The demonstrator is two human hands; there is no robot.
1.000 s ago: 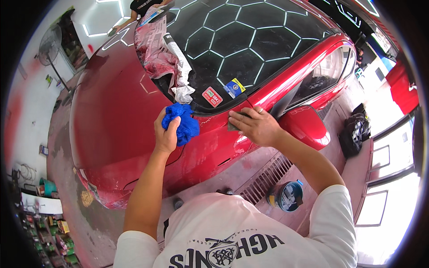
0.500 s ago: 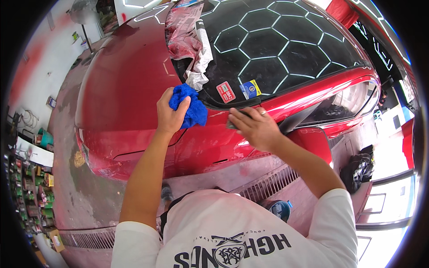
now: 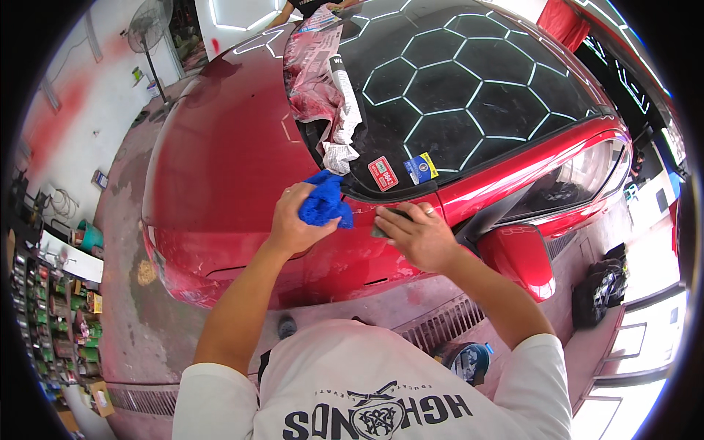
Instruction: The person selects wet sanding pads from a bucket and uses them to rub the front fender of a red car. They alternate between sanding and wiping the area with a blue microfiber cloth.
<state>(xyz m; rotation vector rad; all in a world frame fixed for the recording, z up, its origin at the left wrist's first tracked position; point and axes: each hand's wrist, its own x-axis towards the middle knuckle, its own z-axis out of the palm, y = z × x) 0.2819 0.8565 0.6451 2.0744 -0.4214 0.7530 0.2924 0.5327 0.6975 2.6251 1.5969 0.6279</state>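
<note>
A blue microfiber cloth (image 3: 323,202) is bunched in my left hand (image 3: 290,218), whose fingers and thumb close round it. It rests against the red car's front fender, by the lower corner of the windshield (image 3: 440,88). To the right, my right hand (image 3: 422,238) presses a small dark grey piece, like folded sandpaper (image 3: 379,232), to the red fender (image 3: 367,257) below the windshield pillar. My fingers hide most of that piece. Crumpled masking paper (image 3: 341,121) with red overspray runs along the windshield's base, beside the hood (image 3: 227,154).
The red side mirror (image 3: 517,264) juts out by my right forearm. A blue bucket (image 3: 469,359) stands on the floor beside me, near a drain grate (image 3: 444,323). Across the car is another person (image 3: 315,7). A fan (image 3: 150,33) and shelves of cans (image 3: 55,315) are at the left.
The view has shifted, so the car and both hands sit lower in it. Both hands keep their grips and stay at nearly the same spots on the car. Another person now shows at the top.
</note>
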